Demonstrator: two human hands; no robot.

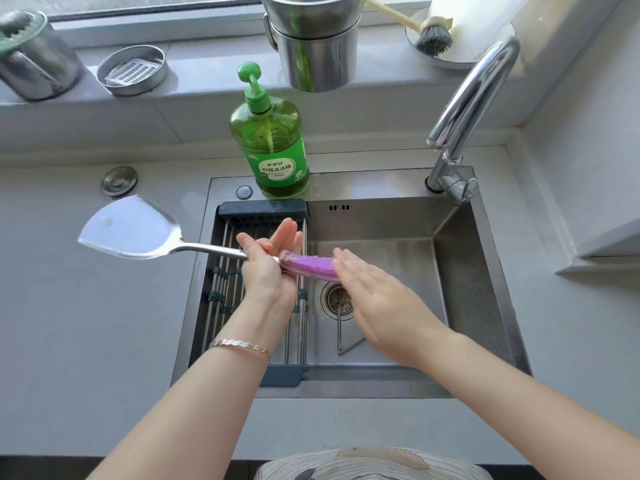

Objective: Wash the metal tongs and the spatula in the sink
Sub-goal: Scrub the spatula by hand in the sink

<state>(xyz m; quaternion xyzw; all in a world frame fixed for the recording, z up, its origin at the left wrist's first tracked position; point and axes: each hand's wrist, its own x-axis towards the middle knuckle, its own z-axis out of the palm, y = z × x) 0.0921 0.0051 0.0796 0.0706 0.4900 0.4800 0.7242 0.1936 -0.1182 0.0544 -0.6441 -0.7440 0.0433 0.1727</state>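
Note:
The spatula [131, 230] is steel with a wide blade and a purple handle [308, 266]. It hangs level, blade out over the left counter and handle above the sink [460, 271]. My left hand [266, 268] grips the shaft where it meets the handle, thumb over it and outer fingers straight. My right hand [367, 296] lies flat with straight fingers on the handle's far end. A thin metal piece, apparently the tongs [341, 341], lies on the sink floor by the drain [334, 301], partly hidden under my right hand.
A roll-up drying rack [263, 209] covers the sink's left part. A green soap pump bottle [273, 143] stands behind it, the faucet [464, 109] at the back right. The sill holds stacked steel pots [315, 46], a brush [433, 36], a round tin [133, 69] and a cup [34, 60].

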